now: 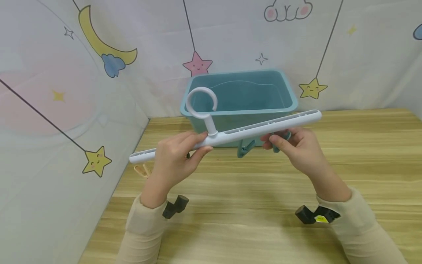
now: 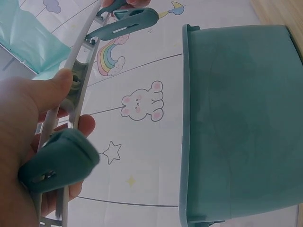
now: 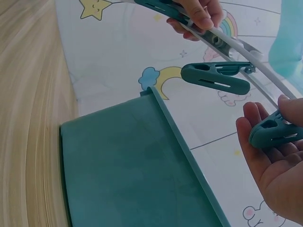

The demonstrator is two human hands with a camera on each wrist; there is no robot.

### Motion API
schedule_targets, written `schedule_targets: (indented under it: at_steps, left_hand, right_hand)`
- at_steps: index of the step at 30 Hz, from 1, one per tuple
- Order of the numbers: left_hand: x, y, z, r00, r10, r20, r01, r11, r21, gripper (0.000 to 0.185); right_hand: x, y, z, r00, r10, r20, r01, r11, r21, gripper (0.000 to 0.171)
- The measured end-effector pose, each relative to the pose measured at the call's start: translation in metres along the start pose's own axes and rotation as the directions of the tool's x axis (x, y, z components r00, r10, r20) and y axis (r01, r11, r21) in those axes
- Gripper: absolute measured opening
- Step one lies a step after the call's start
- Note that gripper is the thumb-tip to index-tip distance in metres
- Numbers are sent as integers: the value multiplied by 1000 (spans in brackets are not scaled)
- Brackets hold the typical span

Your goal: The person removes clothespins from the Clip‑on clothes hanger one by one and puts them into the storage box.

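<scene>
A wooden table (image 1: 250, 205) runs out to a cartoon-printed backdrop (image 1: 49, 91), and at its far edge stands a teal plastic bin (image 1: 242, 96), which looks empty from above. Above the table and just in front of the bin, both hands hold up a white clip hanger (image 1: 230, 135), its hook upright and its long bar tilted, the right end higher.

The left hand (image 1: 174, 157) wraps around the bar beside the hook, thumb on one side and fingers curled under. The right hand (image 1: 298, 146) works further along, fingers and thumb pinching a teal clip (image 3: 274, 132) that hangs from the bar. Between the hands another teal clip (image 1: 245, 147) dangles free, and the left wrist view shows a third close by the left palm. A pale peach clip (image 1: 142, 170) hangs near the low left end.

As I judge it, the work on the clips is only partway: one is being handled, while the others hang untouched, and nothing seems to lie in the bin. Whether the pinched clip is coming off or going on, I cannot tell. Nothing blocks either hand.
</scene>
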State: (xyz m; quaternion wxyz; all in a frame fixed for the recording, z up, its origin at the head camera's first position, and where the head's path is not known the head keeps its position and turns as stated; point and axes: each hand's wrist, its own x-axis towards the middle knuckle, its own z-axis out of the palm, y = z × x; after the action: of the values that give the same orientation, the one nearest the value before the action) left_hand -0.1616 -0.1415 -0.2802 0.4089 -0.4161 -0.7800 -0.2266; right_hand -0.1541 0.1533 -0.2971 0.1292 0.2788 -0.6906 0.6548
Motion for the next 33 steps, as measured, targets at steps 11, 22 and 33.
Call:
schedule_targets:
  at_steps: [11,22,33]
  left_hand:
    - [1,3,1,1000,2,-13,-1,999,35,41]
    - [2,7,3,1000,-4,8,4,999,51,42]
    - [3,15,10,999,-35,16,33,996,84,40]
  right_hand:
    - [1,0,7,995,18,-102,-17,1000,18,16]
    - [-1,4,14,971,1,-239,-16,998,-61,7]
    - [0,12,19,911,-198,-361,111,962,-248,15]
